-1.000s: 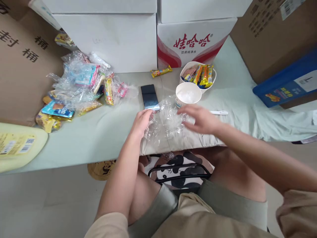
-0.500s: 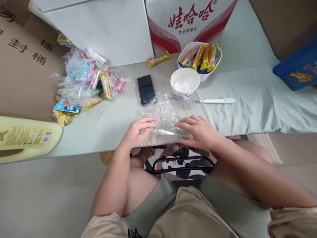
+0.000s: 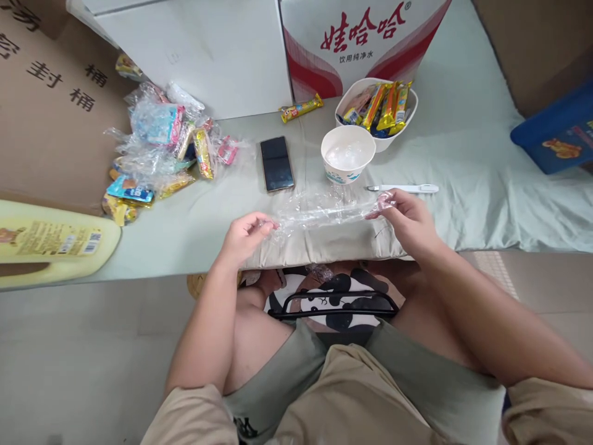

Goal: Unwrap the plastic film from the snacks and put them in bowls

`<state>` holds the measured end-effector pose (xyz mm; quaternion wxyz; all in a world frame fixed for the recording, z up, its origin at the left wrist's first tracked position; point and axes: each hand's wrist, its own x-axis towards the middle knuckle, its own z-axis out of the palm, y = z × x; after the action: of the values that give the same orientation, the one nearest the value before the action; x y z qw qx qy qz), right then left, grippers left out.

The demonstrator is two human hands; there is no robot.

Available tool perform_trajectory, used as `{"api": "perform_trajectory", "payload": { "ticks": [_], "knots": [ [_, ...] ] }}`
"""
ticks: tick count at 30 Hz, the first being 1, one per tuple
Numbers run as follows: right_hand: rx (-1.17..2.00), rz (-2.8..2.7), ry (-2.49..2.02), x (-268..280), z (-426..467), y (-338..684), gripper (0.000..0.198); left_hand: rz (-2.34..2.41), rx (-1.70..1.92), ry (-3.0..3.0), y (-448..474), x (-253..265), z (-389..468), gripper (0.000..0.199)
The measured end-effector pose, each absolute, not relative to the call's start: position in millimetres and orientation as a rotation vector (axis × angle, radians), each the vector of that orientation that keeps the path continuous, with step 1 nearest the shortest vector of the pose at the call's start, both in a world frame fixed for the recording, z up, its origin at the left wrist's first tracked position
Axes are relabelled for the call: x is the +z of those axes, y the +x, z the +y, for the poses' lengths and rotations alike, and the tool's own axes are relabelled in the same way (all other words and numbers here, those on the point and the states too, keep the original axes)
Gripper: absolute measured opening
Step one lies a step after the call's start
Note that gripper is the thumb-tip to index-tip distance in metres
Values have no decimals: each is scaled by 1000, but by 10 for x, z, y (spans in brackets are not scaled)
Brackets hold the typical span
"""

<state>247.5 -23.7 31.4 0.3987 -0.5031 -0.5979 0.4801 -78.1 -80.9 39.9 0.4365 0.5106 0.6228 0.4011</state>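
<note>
A crumpled clear plastic bag (image 3: 319,213) is stretched sideways between my two hands, just above the cloth near its front edge. My left hand (image 3: 246,236) pinches one end of it between thumb and fingers. The other end is gripped in my right hand (image 3: 407,216), bunched at the fingertips. Behind the bag stands a white paper bowl (image 3: 348,154) with something clear and shiny inside. A white utility knife or pen-like tool (image 3: 407,189) lies just beyond my right hand. The dark phone (image 3: 277,164) rests flat beyond my left hand.
A larger white tub (image 3: 377,111) holds several yellow-wrapped snacks. Wrapped snacks and loose plastic (image 3: 162,148) are heaped at left. One yellow snack stick (image 3: 302,109) lies by the white carton (image 3: 194,55). A pale yellow jug (image 3: 55,244) lies left; a blue container (image 3: 553,133) stands right.
Both hands have closed on the plastic bag, which lay on the cloth under open fingers. It is now lifted and stretched wide, my right hand having moved right and away from me.
</note>
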Motion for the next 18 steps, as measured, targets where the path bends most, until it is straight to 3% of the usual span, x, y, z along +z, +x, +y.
{"api": "perform_trajectory", "payload": {
  "ticks": [3,7,10,13,16,18],
  "knots": [
    [1283,-1485,-1219,241,-219,2445,19,1515,1139,943,-743,339,-753,24],
    [1246,-1504,-1469,163,-162,2396,18,1778,915,1086,-711,217,-719,17],
    [928,-1646,-1699,102,-104,2349,16,2030,751,1395,-667,139,-714,13],
    [479,-1892,-1694,62,-98,2281,35,2157,691,1571,-595,105,-694,14],
    [196,-2181,-1561,61,-186,2194,49,2054,711,1769,-530,97,-658,28],
    [125,-2350,-1469,67,-291,2151,58,1856,702,1845,-502,104,-642,26]
  ]
}}
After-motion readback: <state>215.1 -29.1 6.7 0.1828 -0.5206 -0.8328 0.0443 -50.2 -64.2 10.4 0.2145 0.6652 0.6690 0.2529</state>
